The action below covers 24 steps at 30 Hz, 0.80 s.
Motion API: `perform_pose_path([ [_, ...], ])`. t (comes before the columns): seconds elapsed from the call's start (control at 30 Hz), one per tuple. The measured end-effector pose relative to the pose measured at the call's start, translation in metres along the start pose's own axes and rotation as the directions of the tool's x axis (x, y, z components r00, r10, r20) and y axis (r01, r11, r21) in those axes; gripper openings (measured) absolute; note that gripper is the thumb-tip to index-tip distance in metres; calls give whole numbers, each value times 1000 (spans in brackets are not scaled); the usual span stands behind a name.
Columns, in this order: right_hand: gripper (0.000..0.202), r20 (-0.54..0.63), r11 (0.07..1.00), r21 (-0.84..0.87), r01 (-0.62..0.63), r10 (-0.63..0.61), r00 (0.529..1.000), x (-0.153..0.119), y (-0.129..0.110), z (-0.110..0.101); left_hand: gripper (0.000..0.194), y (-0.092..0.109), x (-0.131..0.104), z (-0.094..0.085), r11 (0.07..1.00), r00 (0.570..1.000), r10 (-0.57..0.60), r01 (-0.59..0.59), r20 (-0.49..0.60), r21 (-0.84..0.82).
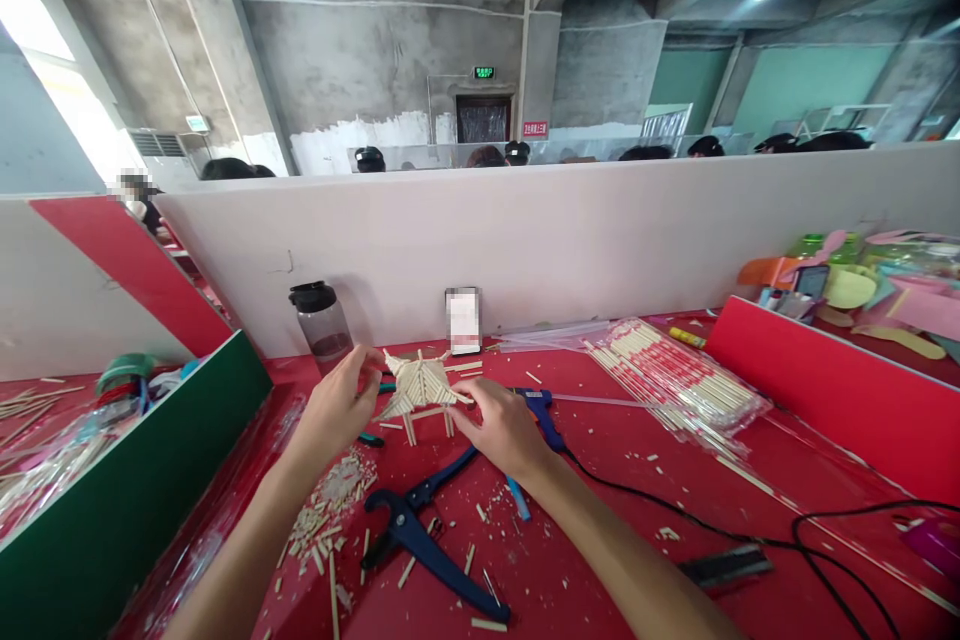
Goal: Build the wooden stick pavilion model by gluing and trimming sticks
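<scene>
A small pavilion model (pixel 421 383) of pale wooden sticks, with pointed roof corners and thin legs, is between my hands. My right hand (pixel 499 420) is closed on its right roof corner, thumb below and fingers above. At the upper-left roof corner, my left hand (pixel 346 390) has its fingers curled in, closed at the model's edge; the exact contact is partly hidden. Just in front lies a dark-blue ratchet cutter (pixel 442 555) with its handles spread. A blue glue gun (pixel 541 412) rests behind my right hand, partly covered by it.
Stick offcuts (pixel 330 505) are heaped near my left forearm. A water bottle (pixel 321 325) and a phone (pixel 463 322) stand by the white partition (pixel 525 240). Bagged sticks (pixel 675 375) lie right, near a black cable (pixel 675 510). Green (pixel 142 480) and red (pixel 832 400) dividers flank the table.
</scene>
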State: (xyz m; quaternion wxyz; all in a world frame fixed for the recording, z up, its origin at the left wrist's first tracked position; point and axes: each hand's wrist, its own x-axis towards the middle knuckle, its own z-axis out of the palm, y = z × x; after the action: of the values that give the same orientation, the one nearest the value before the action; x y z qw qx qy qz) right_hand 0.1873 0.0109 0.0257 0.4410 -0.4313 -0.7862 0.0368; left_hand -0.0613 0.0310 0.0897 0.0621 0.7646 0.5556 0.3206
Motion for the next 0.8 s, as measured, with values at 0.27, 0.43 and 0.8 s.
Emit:
perform_pose_path([
  [0.27,13,-32,999,-1,-35,34,999,0,2,5,28,-21,6,3,939,977,46,28,207,-344],
  [0.43,11,-51,999,23,-24,25,998,-1,3,5,37,-11,5,5,890,959,14,117,283,-441],
  [0.8,28,-20,991,108,-83,86,996,-1,-5,6,52,13,-3,20,607,895,-331,445,299,-658],
])
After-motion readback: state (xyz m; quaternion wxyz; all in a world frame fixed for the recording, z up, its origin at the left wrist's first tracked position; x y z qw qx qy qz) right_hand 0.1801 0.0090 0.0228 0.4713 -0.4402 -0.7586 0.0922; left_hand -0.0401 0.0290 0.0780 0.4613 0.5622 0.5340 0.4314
